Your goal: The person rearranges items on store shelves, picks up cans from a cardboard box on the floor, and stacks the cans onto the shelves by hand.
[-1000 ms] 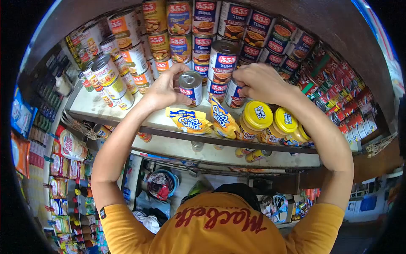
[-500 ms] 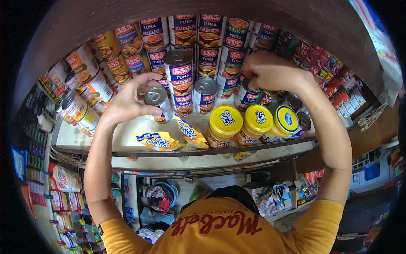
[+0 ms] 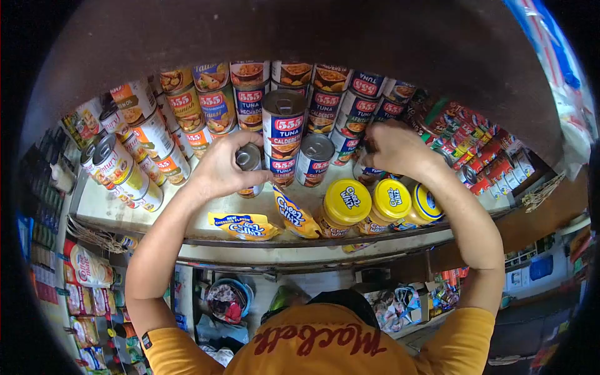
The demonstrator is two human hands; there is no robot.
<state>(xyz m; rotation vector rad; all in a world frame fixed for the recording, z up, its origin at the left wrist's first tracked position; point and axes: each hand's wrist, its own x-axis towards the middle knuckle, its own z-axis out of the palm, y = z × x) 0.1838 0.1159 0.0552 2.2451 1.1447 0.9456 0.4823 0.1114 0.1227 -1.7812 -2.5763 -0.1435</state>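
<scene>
My left hand (image 3: 228, 167) is wrapped round a small can (image 3: 249, 164) standing on the shelf (image 3: 187, 219). Just right of it rises a stack of 555 tuna cans (image 3: 284, 134), with a single can (image 3: 314, 161) beside the stack. My right hand (image 3: 400, 148) is closed on a can (image 3: 369, 170) behind the yellow-lidded jars; its fingertips are partly hidden. Two Cheez Whiz pouches (image 3: 245, 226) lie and lean at the front edge, left of the Cheez Whiz jars (image 3: 346, 203).
Stacked 555 cans (image 3: 250, 103) line the back of the shelf. Century Tuna cans (image 3: 122, 169) stand at the left, red cans (image 3: 494, 162) at the right. A dark board (image 3: 300, 37) overhangs the top. A blue basin (image 3: 240, 300) sits below.
The view has shifted. My left hand keeps hold of its can and is now close beside the tall stack. My right hand has moved from beside the stack to a can farther right.
</scene>
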